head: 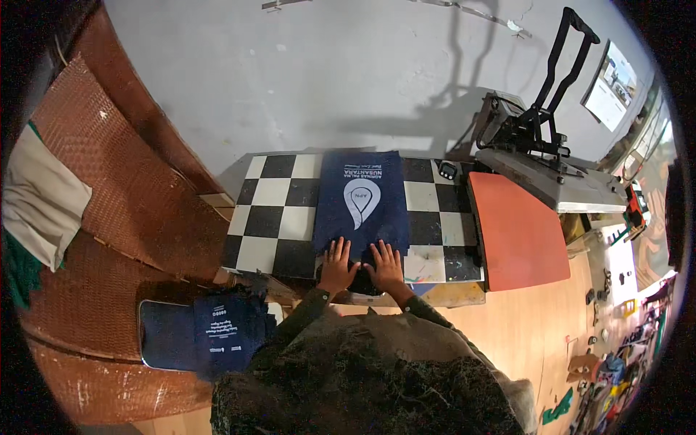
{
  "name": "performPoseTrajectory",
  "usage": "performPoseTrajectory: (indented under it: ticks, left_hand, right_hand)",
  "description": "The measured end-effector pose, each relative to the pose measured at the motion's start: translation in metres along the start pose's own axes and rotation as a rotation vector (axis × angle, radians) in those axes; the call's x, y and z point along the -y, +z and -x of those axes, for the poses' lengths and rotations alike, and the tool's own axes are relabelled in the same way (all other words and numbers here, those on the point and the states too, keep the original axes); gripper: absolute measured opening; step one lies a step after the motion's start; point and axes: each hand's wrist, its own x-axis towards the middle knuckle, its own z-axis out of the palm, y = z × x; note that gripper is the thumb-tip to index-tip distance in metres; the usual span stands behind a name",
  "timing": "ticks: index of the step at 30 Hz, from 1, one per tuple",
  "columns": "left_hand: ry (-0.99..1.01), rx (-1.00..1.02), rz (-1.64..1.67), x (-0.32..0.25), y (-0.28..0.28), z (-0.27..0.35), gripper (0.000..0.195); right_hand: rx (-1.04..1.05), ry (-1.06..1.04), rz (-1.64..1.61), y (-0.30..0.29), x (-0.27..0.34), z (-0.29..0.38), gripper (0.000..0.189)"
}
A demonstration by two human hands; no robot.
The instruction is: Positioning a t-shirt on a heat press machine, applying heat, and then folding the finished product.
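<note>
A stack of navy blue fabric pieces (361,190), the top one with a white printed emblem and writing, lies on a black-and-white checkered table (263,190). My left hand (337,267) rests flat on the near left corner of the fabric, fingers apart. On the near right corner lies my right hand (385,265), its fingers also spread. The two thumbs point toward each other near the table's front edge. Neither hand grips anything.
At the right stands a heat press with its upper plate (549,182) raised beside an orange-red pad (516,231). A small black device (448,170) sits at the table's back. More printed navy fabric (228,331) lies low on the left, near brown woven panels (125,179).
</note>
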Motion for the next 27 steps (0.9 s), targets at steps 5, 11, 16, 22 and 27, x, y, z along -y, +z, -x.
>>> performPoseTrajectory:
  ticks: [5, 11, 16, 22, 27]
  left_hand:
    - [-0.029, -0.036, 0.070, -0.013, -0.026, -0.005, 0.073]
    - [-0.119, -0.150, 0.048, -0.004, -0.060, 0.010, 0.074]
    - [-0.235, -0.232, -0.071, 0.021, -0.092, 0.039, 0.079]
    - [-0.405, -0.278, -0.088, 0.044, -0.138, 0.101, 0.077]
    - [-0.522, -0.334, -0.135, 0.073, -0.169, 0.172, 0.077]
  right_hand:
    - [-0.072, -0.013, -0.086, -0.023, 0.007, -0.004, 0.068]
    - [-0.173, -0.120, -0.069, -0.052, 0.038, -0.026, 0.066]
    - [-0.178, -0.260, -0.098, -0.059, 0.085, -0.044, 0.067]
    - [-0.110, -0.427, -0.077, -0.042, 0.152, -0.049, 0.069]
    - [-0.057, -0.562, -0.086, -0.018, 0.223, -0.035, 0.067]
